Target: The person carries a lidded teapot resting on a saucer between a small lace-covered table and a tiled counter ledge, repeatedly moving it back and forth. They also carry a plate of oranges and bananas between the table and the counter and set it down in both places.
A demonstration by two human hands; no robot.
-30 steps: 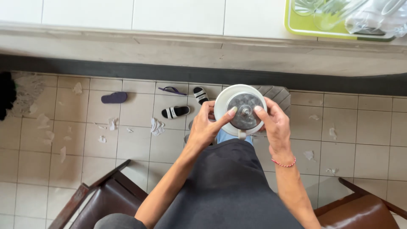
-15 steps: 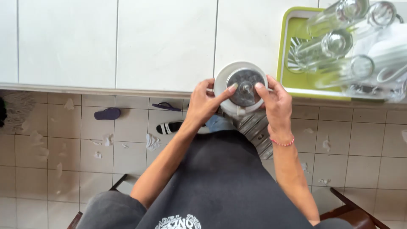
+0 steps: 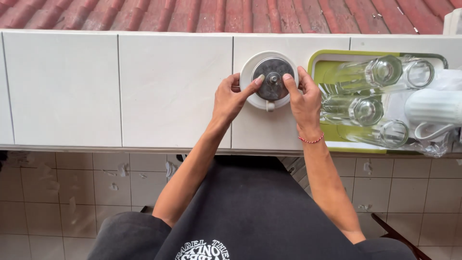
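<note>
A round white cup (image 3: 248, 87) with a metal filter insert (image 3: 272, 77) in its mouth rests on the white tiled counter (image 3: 144, 91). My left hand (image 3: 233, 98) grips the cup's left side, its forefinger lying on the metal insert. My right hand (image 3: 303, 96) holds the right side, thumb on the insert near its centre knob. A red thread bracelet circles my right wrist.
Right of the cup a green and white drying tray (image 3: 317, 65) holds several upturned clear glasses (image 3: 368, 72) and a white jug (image 3: 433, 108). Red roof tiles (image 3: 216, 14) lie beyond the counter. Below are the tiled floor (image 3: 57, 192) and a dark chair edge (image 3: 394, 233).
Both hands carried the cup up from over the floor and brought it onto the counter beside the drying tray. The view tilted upward with them.
</note>
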